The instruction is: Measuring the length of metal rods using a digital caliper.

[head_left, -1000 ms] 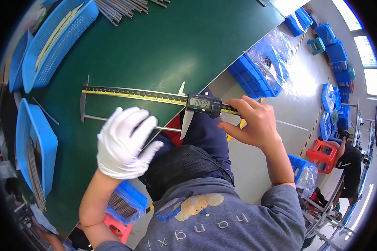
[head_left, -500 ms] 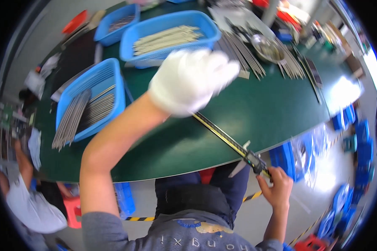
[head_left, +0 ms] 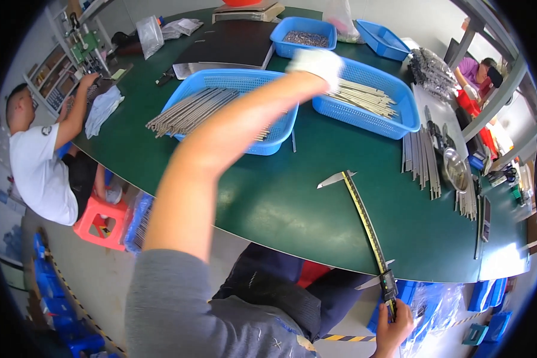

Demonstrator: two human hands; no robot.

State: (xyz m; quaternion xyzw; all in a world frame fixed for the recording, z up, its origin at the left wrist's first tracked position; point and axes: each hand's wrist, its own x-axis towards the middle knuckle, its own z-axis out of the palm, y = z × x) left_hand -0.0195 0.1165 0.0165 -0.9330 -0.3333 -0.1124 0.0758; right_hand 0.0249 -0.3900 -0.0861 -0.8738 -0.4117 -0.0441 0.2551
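My right hand [head_left: 396, 329], bare, grips the lower end of a long digital caliper [head_left: 367, 219]. The caliper's beam stretches forward over the green table [head_left: 268, 203], its fixed jaws at the far end and the slider close to my hand. My left hand [head_left: 318, 65], in a white glove, reaches far forward to the left end of a blue basket [head_left: 407, 124] with pale thin rods [head_left: 364, 97]. Its fingers are hidden and blurred. Beneath my left forearm stands another blue basket [head_left: 271, 147] with grey metal rods [head_left: 194, 110], several sticking out over its left rim.
Farther back are a blue basket [head_left: 277, 45] of small metal parts and a black board [head_left: 235, 40]. Bundled grey rods [head_left: 423, 158], a metal bowl [head_left: 455, 170] and a phone [head_left: 487, 218] lie at right. A co-worker [head_left: 42, 161] sits at left, another [head_left: 476, 74] at far right.
My view has swung toward the left and farther back. My left hand has moved from above the mid-table to the pale-rod basket. The caliper stays in my right hand, with its far jaws uncovered.
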